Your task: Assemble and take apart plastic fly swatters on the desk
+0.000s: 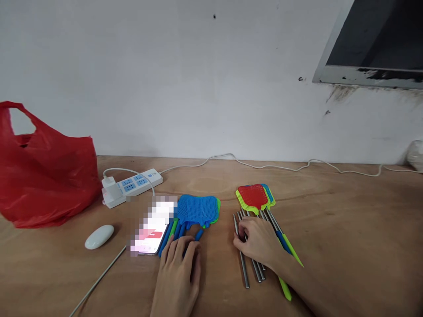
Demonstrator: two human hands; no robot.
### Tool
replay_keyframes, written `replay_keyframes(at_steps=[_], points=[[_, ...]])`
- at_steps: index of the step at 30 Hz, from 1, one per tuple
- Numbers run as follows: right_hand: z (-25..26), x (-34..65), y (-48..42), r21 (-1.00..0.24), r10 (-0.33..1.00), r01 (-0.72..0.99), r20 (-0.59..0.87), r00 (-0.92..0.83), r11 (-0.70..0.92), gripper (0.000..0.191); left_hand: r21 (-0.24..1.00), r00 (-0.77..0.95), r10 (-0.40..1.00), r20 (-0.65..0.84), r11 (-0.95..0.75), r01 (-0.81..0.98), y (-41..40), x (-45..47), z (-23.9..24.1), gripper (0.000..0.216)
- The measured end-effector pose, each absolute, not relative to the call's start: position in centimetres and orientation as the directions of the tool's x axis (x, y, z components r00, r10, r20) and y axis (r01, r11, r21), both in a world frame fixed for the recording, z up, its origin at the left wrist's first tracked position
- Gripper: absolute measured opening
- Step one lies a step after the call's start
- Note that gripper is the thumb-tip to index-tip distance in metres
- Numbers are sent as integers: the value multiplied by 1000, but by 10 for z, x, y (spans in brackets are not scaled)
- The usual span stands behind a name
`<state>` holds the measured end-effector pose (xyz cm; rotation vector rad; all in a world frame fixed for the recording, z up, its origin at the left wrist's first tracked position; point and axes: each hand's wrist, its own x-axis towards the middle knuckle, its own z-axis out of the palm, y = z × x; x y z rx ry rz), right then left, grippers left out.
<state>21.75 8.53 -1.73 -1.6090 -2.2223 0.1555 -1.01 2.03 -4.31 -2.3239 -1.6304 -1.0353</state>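
My left hand lies flat on the wooden table, fingers stretched over the blue handles of a stack of fly swatter heads, mostly blue with green beneath. My right hand rests with curled fingers on a row of metal rods. Just beyond it lies a second stack of swatter heads, red on top of yellow-green and blue, with green and blue handles running under my forearm.
A phone lies left of the blue stack. A white oval object, a power strip with a cable, a red plastic bag and a loose rod sit on the wooden table.
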Motion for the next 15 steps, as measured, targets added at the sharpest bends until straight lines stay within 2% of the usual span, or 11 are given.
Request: replay_keyframes(at_steps=[7,15], points=[[-17,214,84,-293,929,898,271,-252,329,20,311,219,797,562,-450,837,18,-8,-38,18],[-19,214,82,-274,915,891,286,-284,363,23,335,141,822,552,-373,865,23,-21,-21,23]])
